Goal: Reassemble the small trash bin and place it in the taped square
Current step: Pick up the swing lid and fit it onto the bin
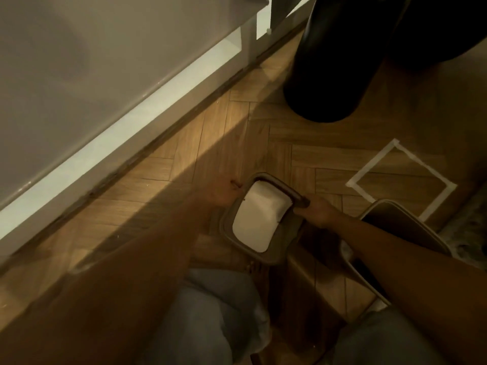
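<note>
In the lower middle of the frame, the bin (259,219) is sitting on the wood floor (184,164), its brown rim framing a white liner (257,217). The right hand (316,212) is gripping the rim at its right edge, fingers curled over it. The left hand (224,196) is resting against the rim's left side; motion blur is hiding whether it is gripping. The taped square (395,177) is lying to the right, well apart from the bin. A second brown part (405,230) is lying behind the right forearm. A black cylinder (334,61) is standing at upper right
</note>
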Demonstrator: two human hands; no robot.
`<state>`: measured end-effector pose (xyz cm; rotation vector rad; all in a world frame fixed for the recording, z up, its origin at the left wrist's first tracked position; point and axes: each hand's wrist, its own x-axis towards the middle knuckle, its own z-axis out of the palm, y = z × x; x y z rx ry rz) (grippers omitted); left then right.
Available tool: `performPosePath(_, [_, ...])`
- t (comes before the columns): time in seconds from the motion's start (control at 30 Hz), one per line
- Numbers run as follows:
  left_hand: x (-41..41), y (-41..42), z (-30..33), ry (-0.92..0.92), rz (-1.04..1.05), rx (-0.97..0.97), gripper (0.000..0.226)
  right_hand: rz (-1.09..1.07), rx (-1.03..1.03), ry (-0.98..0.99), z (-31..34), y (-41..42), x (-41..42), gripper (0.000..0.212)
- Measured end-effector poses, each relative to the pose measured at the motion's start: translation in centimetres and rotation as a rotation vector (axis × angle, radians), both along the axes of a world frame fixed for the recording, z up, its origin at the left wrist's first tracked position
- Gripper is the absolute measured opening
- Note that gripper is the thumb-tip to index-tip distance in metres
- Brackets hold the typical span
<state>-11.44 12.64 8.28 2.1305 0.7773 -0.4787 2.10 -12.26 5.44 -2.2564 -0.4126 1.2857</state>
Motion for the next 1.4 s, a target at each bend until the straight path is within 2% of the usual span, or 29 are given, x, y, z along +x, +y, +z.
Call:
performPosePath(0.07, [0.4,-0.4,3.5,-0.164,0.041,-0.006,0.022,-0.075,0.033,-0.005,2.2,-0.6,0.7,0.041])
performPosePath(0.13, [0.7,-1.2,7.2,-0.316,0.056,0.010,0.020,-0.123,0.057,-0.022,4.7,-1.1,1.1,0.038])
performPosePath(0.27, [-0.2,-4.2,12.6,-0.489,0.089,-0.014,0.019,-0.193,0.166,-0.113,9.2,-3.1,1.1,0.034])
performPosePath(0.43, [-0.4,-9.2,15.3,-0.567,0.125,-0.070,0.005,-0.222,0.244,-0.272,14.4,-6.9,-0.5,0.043])
performPosePath(0.5, [0.1,-11.1,15.6,-0.592,0.095,-0.089,0.009,-0.256,0.241,-0.388,16.1,-8.2,-1.4,0.053])
performPosePath(0.57, [1.1,-12.7,16.0,-0.619,0.060,-0.079,0.011,-0.237,0.283,-0.504,17.7,-9.5,-2.4,0.054])
performPosePath(0.63, [2.6,-14.3,16.5,-0.651,0.059,-0.070,0.013,-0.192,0.352,-0.510,19.2,-10.9,-3.8,0.055])
performPosePath(0.8, [6.5,-17.4,16.9,-0.697,0.163,-0.163,0.012,0.000,0.268,-0.464,20.5,-12.5,-7.1,0.089])
performPosePath(0.87, [7.8,-18.6,16.9,-0.689,0.185,-0.231,0.010,0.027,0.302,-0.452,20.6,-12.6,-7.3,0.082])
performPosePath(1.0, [10.2,-21.1,16.6,-0.645,0.176,-0.253,0.010,-0.055,0.432,-0.436,20.2,-13.7,-6.4,0.050])
performPosePath(1.13, [12.1,-23.2,15.6,-0.613,0.121,-0.280,0.012,-0.163,0.396,-0.479,19.4,-15.2,-5.4,0.026])
performPosePath(1.2, [13.0,-24.1,15.0,-0.583,0.066,-0.272,0.009,-0.213,0.371,-0.527,19.0,-16.2,-4.9,0.018])
performPosePath(1.3, [14.1,-24.7,14.0,-0.575,0.038,-0.210,0.024,-0.297,0.372,-0.565,18.8,-17.5,-3.7,0.011])
performPosePath(1.4, [14.3,-24.8,13.4,-0.627,-0.028,-0.077,0.017,-0.351,0.372,-0.541,19.2,-18.5,-2.7,0.011])
